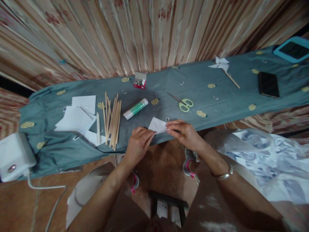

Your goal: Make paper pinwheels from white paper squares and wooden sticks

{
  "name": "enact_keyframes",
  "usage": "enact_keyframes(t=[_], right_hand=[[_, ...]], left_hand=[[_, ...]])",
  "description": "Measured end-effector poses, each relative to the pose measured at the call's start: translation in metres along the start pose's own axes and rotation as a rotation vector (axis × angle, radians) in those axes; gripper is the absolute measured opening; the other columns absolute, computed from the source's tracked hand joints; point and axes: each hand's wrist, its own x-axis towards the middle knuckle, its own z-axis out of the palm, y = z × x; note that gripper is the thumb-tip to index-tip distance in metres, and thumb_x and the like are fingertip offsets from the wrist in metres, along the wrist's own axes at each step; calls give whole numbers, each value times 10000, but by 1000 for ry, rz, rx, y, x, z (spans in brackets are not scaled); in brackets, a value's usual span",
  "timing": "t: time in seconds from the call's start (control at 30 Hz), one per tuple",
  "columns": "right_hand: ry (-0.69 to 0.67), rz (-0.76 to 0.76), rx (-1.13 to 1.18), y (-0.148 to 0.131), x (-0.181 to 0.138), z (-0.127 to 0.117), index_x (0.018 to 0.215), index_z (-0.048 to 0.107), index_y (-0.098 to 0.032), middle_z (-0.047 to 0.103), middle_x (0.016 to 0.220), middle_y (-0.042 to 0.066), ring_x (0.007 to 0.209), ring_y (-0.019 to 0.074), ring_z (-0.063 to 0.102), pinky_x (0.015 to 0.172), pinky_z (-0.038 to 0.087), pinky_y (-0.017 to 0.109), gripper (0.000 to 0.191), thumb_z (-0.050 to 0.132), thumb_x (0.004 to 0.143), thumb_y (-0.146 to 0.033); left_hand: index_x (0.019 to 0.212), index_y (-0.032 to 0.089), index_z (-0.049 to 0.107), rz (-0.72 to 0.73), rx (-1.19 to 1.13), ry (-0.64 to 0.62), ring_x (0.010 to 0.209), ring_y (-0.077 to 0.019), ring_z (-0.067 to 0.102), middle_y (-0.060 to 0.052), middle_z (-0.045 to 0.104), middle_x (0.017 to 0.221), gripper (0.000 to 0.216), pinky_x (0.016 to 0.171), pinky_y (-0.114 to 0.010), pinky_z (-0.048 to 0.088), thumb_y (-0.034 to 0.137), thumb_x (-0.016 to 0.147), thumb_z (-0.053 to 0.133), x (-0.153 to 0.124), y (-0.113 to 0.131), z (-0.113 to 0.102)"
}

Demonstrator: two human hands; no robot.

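Observation:
Both of my hands rest at the near edge of a narrow table with a grey-blue cloth [217, 93]. Between them lies a small white folded paper [157, 125]. My left hand [138, 143] has its fingers curled and pinches the paper's left corner. My right hand [184, 132] presses its fingertips onto the paper's right side. A silver bangle [224, 175] sits on my right wrist.
Left of my hands lie several wooden sticks [113, 119], a stack of white paper sheets [76, 119] and a glue stick [135, 108]. Green-handled scissors [183, 103], a small red box [140, 80], a paper pinwheel [223, 66], a black phone [267, 84] and a blue tablet [293, 49] lie farther off.

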Motion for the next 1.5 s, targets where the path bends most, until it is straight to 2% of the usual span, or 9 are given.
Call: enact_keyframes(t=[0.2,0.4,0.57,0.67,0.77,0.87,0.93,1.07,1.5], right_hand=[[48,137,112,-1,11,4,799,729,-225,737,840,23,808,184,653,784,500,309,201,588,914,-311],[103,213,83,-3,20,8,828,737,-211,625,643,-20,616,136,549,608,406,258,135,638,858,-299],[137,325,117,-4,26,12,885,739,-206,702,701,-12,607,132,580,605,438,248,127,687,805,-291],[151,343,95,-6,29,13,912,734,-217,751,772,5,625,145,614,633,472,260,141,701,788,-277],[143,329,48,-8,30,13,893,727,-224,750,761,5,628,152,626,647,483,267,113,692,791,-255],[128,315,12,-10,31,11,880,719,-214,735,736,6,630,153,629,645,481,265,96,685,802,-260],[127,302,3,-10,31,11,875,714,-213,732,735,6,634,153,631,646,480,263,92,679,811,-268],[131,301,-12,-10,31,11,881,714,-217,737,762,8,645,154,638,659,485,266,90,680,808,-256],[107,313,-27,-10,32,12,907,707,-205,735,768,9,647,146,637,660,475,255,102,682,817,-244]], left_hand=[[1020,169,710,-99,-45,21,803,-200,643,-66,723,845,206,750,-335,525,252,974,528,0,-4,2],[1218,157,623,-209,-67,19,807,-200,673,-48,722,852,288,781,-332,542,249,956,544,2,-4,4],[1255,171,590,-235,-69,1,801,-188,680,-38,722,875,313,793,-329,551,258,958,540,1,-6,3],[1274,174,572,-212,-31,-1,855,-190,681,-64,717,981,320,810,-336,557,264,970,528,2,-5,0],[1300,175,558,-88,99,15,1121,-246,635,-140,657,1259,329,940,-408,524,234,983,497,2,3,-2],[1367,140,503,112,196,-53,1366,-264,485,-160,579,1415,387,1124,-471,392,156,985,442,-1,15,4],[1417,100,450,141,230,-121,1437,-269,407,-182,525,1474,440,1190,-501,301,170,983,432,-5,21,10],[1481,72,365,84,268,-200,1467,-287,363,-202,455,1529,536,1205,-517,280,227,975,450,-11,22,19],[1503,61,311,72,250,-229,1474,-300,350,-218,425,1543,572,1191,-516,332,258,982,439,-15,17,21]])
